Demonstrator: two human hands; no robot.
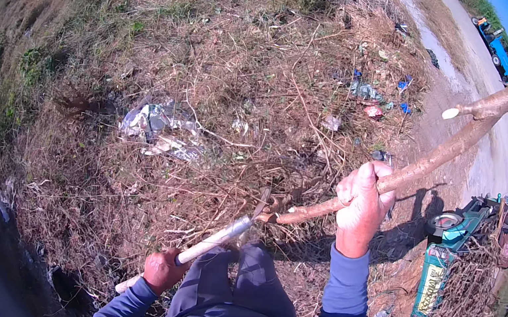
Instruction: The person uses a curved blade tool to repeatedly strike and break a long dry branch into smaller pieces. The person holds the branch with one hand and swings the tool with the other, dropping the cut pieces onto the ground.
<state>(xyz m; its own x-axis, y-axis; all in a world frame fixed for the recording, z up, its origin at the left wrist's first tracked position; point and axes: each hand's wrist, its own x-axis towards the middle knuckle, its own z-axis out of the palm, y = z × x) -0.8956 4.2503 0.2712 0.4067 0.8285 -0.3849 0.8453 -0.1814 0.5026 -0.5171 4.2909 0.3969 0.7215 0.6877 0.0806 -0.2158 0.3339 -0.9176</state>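
Note:
My right hand [365, 195] is closed around a thick, bare tree branch [441, 152]. The branch runs from low in front of my legs up to the upper right, with a pale cut stub on its upper part. My left hand [162, 270] grips the light-coloured handle of a bladed tool [214, 242], whose narrow metal blade [261, 203] meets or overlaps the lower end of the branch. From this view I cannot tell whether blade and branch touch. Dry twigs [231, 175] lie beneath both.
Crumpled plastic sheeting [159, 125] and coloured litter [366, 91] lie on dry brush. At the right a green cart [432, 284] stands loaded with branches. Beyond are a paved road [492, 153] and a blue vehicle [501, 53].

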